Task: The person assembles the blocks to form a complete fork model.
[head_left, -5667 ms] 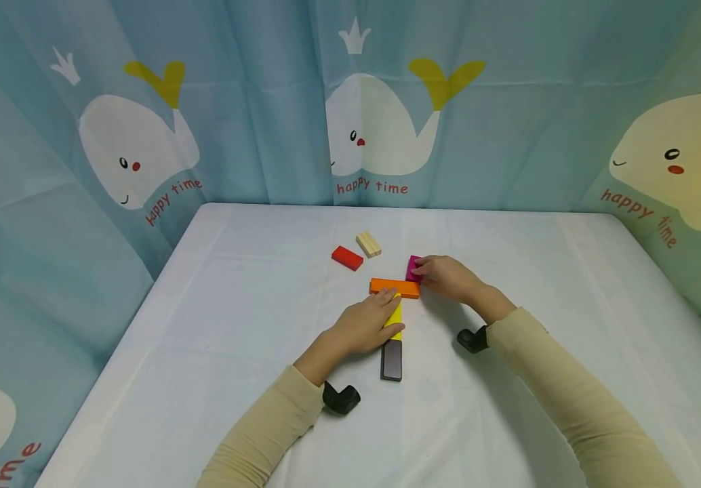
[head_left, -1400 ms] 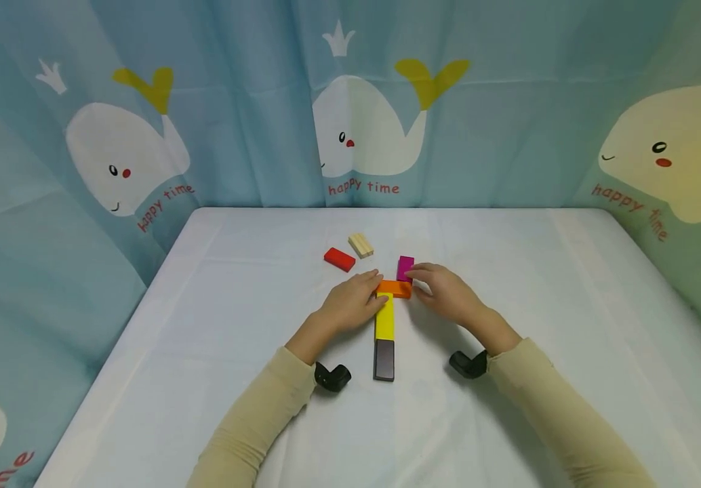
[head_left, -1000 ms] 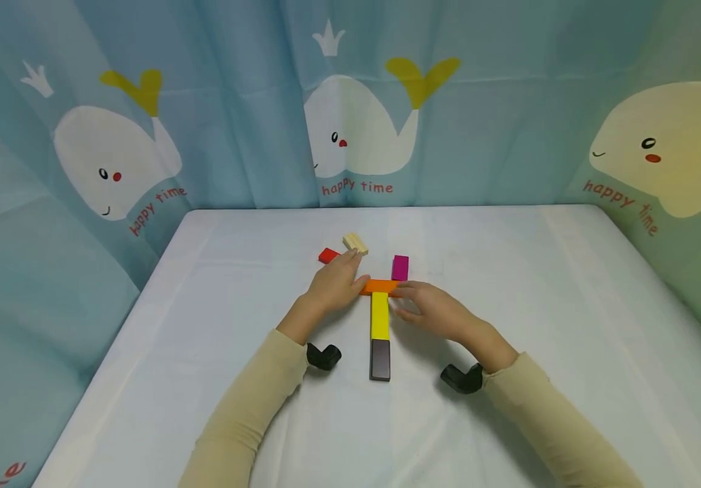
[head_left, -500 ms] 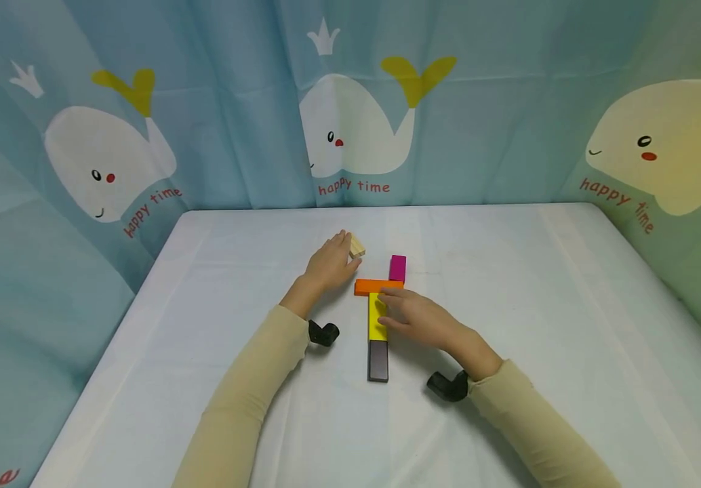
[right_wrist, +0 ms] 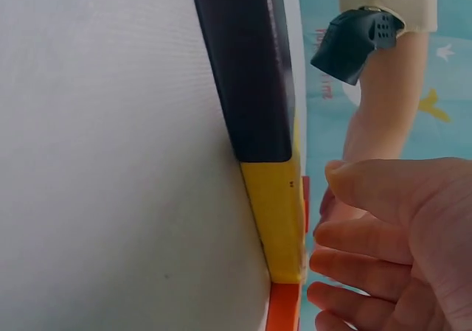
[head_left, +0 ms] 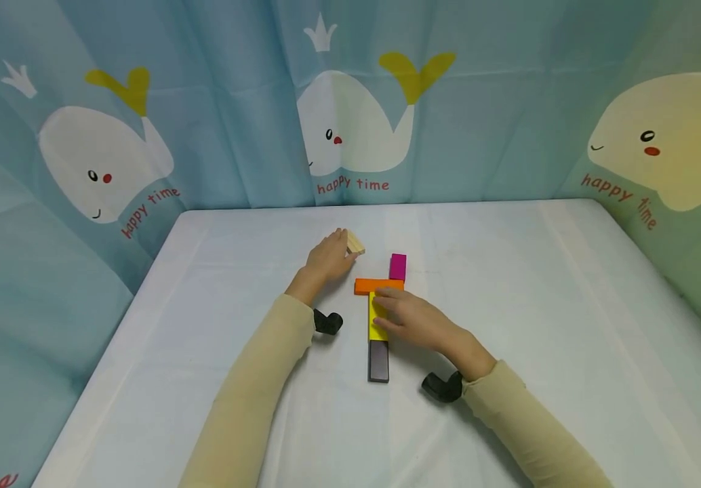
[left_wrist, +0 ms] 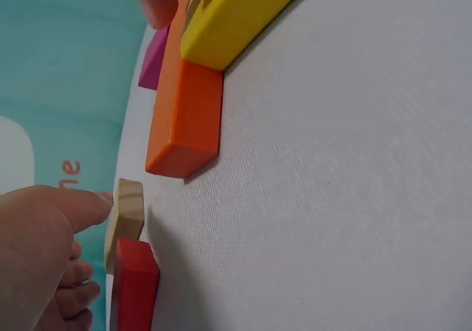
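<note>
My left hand (head_left: 327, 256) reaches to the pale wooden block (head_left: 355, 242), its fingertips at the block's left side. In the left wrist view its thumb lies at the end of that block, and the other fingers are partly hidden. Below this hand a red block (left_wrist: 135, 283) lies beside the wooden one; the head view hides it. My right hand (head_left: 420, 322) hovers with loose fingers over the yellow block (head_left: 375, 329). This block joins a dark grey block (head_left: 378, 361) at its near end and an orange block (head_left: 370, 287) crosswise at its far end.
A magenta block (head_left: 398, 266) stands against the far side of the orange block, near its right end. All the blocks lie on a white-covered table (head_left: 204, 352). Behind it hangs a blue-green curtain (head_left: 234, 135) with whale prints. A black wrist camera (head_left: 443, 388) sits below the right wrist.
My right hand has let go of the magenta block and drawn back over the yellow one. My left hand has moved from the yellow and orange blocks to the far-left red and wooden blocks.
</note>
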A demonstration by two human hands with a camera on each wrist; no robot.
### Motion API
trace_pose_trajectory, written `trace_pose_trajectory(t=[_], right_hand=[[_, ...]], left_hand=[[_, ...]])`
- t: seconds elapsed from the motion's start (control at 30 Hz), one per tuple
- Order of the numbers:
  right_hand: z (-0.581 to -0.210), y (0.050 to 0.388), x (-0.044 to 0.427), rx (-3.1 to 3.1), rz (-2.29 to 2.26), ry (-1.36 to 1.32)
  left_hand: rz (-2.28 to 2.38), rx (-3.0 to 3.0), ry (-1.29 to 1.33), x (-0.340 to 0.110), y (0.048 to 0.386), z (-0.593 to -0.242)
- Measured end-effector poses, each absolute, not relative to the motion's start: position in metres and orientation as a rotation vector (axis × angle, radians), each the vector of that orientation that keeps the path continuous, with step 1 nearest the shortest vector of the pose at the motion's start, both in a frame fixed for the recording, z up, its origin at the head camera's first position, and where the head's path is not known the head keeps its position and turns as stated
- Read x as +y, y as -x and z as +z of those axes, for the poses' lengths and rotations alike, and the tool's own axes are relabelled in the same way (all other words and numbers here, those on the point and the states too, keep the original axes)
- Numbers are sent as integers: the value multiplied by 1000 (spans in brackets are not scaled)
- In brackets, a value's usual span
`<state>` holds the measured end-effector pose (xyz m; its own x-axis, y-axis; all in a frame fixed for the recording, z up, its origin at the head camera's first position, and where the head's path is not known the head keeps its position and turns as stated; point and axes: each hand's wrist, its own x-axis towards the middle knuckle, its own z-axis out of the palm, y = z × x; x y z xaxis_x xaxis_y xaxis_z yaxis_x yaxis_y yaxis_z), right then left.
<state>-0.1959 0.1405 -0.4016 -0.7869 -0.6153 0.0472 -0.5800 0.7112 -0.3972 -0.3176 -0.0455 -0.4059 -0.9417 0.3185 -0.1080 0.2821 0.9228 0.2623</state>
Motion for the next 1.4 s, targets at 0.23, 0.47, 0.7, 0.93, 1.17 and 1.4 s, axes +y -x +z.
trace_pose_trajectory(t=[0.23,0.47,0.7,0.93,1.17,1.4], right_hand=[[-403,196,140,2818,-599,991],[-405,197,140,2833,-573,980],[-406,197,140,2839,-594,1006],[-407,198,140,2852,-577,1016],[-406,197,139,2855,-584,1023],[-407,197,140,2856,-590,1018]], left_hand=[[382,2905,-447,-42,322,-410],[297,2929,-468,-40,323,-409],[217,2945,-534,-39,326,-407],[177,2947,-598,-36,325,-407],[212,2933,-662,-37,325,-409],[238,2900,-703,-36,322,-409]])
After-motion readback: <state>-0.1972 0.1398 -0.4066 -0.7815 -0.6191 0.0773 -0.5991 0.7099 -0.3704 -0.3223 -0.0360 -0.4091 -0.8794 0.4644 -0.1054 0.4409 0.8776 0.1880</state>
